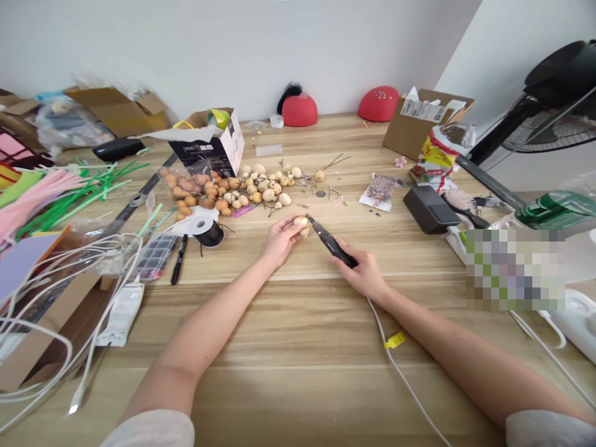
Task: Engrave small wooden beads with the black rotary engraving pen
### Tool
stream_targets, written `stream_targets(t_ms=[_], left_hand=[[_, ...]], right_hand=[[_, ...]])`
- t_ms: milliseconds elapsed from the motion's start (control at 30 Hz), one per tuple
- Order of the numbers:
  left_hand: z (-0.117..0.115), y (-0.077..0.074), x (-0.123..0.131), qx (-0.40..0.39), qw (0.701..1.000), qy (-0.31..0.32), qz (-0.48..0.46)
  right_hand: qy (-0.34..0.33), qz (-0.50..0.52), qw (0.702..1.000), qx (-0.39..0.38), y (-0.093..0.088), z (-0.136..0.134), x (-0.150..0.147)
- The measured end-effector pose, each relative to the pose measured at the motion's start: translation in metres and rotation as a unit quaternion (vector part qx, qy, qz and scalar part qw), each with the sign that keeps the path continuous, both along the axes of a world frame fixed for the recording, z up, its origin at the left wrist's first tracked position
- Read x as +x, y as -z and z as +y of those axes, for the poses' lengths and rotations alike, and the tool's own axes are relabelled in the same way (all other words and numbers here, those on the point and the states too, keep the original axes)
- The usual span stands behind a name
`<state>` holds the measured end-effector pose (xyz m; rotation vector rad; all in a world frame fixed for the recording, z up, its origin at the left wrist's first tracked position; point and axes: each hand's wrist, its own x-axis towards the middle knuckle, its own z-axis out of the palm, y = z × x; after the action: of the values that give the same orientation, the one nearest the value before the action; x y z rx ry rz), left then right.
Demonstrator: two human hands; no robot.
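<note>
Left hand is curled shut around a little pale egg-shaped gourd, holding it up over the wooden table, while the right hand grips a black corded rotary tool pen-style, its tip right at the gourd. Just past them sits a heap of similar gourds, with a spool of black cord off to the left.

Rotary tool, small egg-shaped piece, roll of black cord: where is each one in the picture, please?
Rotary tool point(331, 243): head view, on its black body.
Small egg-shaped piece point(301, 221): head view, on its pale top.
Roll of black cord point(209, 234): head view, on the wound cord.
</note>
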<state>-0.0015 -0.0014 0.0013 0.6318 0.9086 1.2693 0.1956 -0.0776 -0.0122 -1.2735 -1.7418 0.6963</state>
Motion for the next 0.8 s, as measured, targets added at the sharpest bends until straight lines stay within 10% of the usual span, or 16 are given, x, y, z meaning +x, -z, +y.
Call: stream_targets(t_ms=[800], left_hand=[[-0.0010, -0.0012, 0.0003, -0.002, 1.000, -0.001, 0.002]], right_hand=[[-0.011, -0.007, 1.000, 0.007, -0.0009, -0.0005, 0.0003]])
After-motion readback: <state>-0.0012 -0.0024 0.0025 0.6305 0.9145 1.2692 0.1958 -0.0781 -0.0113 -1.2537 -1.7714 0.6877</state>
